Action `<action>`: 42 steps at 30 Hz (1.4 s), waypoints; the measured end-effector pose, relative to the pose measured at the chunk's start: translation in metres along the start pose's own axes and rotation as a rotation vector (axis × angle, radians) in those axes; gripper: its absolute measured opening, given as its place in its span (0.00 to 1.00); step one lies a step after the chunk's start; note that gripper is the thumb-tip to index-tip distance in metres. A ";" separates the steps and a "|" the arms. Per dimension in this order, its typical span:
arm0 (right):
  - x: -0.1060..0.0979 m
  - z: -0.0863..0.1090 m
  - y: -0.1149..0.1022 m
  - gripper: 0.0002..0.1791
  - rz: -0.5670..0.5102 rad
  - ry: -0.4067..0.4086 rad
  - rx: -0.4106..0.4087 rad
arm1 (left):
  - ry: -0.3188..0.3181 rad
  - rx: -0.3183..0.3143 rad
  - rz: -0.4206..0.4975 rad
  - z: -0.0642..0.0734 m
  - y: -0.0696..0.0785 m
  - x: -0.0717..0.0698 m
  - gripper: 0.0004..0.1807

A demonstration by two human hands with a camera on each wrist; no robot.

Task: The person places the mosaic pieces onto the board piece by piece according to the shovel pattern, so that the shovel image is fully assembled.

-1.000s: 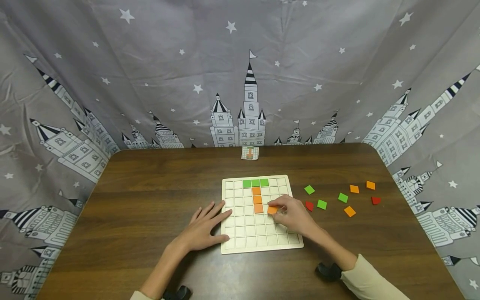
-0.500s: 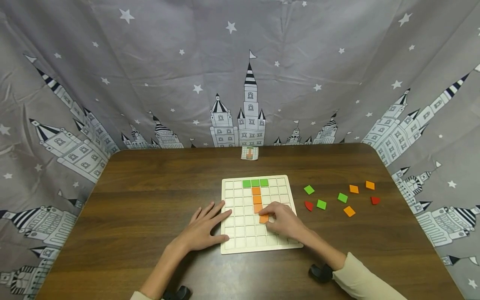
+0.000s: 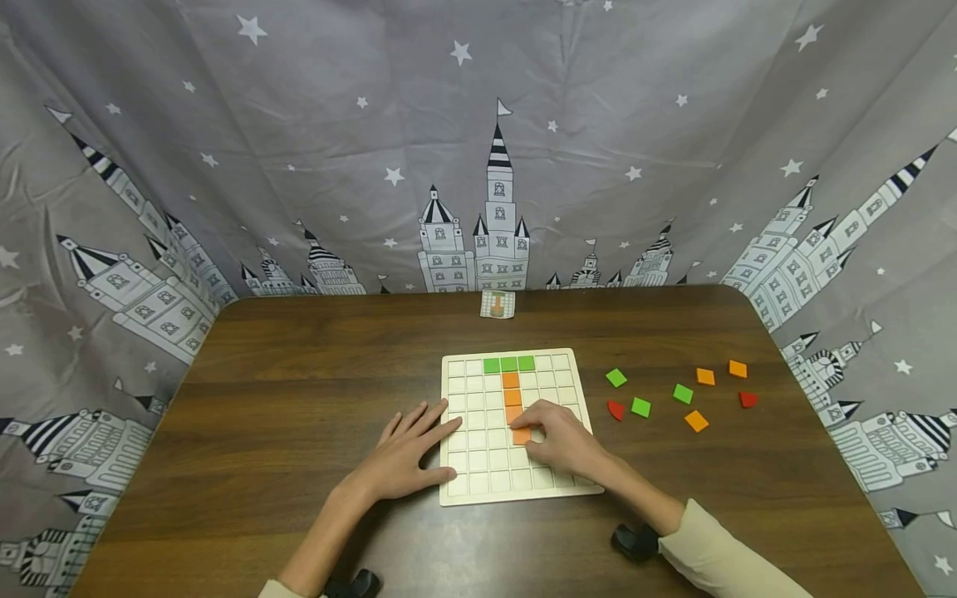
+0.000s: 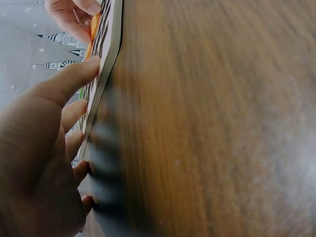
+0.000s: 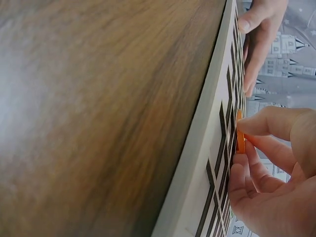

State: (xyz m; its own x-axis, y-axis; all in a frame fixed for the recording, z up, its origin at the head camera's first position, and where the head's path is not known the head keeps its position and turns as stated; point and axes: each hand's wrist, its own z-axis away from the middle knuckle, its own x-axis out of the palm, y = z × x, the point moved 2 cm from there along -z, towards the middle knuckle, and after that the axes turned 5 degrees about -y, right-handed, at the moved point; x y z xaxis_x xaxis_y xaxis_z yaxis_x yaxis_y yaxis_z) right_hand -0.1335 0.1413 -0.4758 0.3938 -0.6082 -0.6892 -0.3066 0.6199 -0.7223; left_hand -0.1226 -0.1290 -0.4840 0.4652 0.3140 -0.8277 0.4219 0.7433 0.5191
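Note:
A cream grid board (image 3: pixel 478 483) lies on the brown table. Three green square tiles (image 3: pixel 508 364) sit in its top row, and a column of orange tiles (image 3: pixel 512 398) runs down from the middle one. My right hand (image 3: pixel 564 440) pinches an orange square tile (image 3: pixel 521 436) between thumb and fingers, at the lower end of that column. In the right wrist view the pinched orange tile (image 5: pixel 240 133) stands close over the grid. My left hand (image 3: pixel 404 457) lies with spread fingers at the board's left edge, thumb and fingertips on its rim.
Loose tiles lie right of the board: green squares (image 3: pixel 640 408), orange squares (image 3: pixel 697 421) and two red pieces with a curved side, one red piece (image 3: pixel 615 410) nearest the board. A small printed pattern card (image 3: pixel 498 305) lies at the table's back edge, before a grey castle-print curtain (image 3: pixel 598 149).
My right hand has carried the orange tile left and toward me across the board, to just below the orange column. My left hand has stayed in place.

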 end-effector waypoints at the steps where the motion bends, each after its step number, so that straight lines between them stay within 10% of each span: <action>1: 0.000 0.000 0.000 0.19 0.002 0.000 -0.003 | 0.000 0.000 0.000 0.000 0.000 0.000 0.39; 42: -0.011 0.010 0.008 0.13 -0.017 0.026 -0.027 | 0.003 0.011 0.009 0.002 0.001 0.000 0.39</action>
State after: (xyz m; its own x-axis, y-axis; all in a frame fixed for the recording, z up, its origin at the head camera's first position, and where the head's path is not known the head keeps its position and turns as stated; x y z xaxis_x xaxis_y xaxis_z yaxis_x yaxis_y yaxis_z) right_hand -0.1312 0.1582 -0.4737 0.3767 -0.6311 -0.6781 -0.3235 0.5963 -0.7347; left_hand -0.1212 -0.1295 -0.4831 0.4672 0.3224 -0.8233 0.4259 0.7340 0.5291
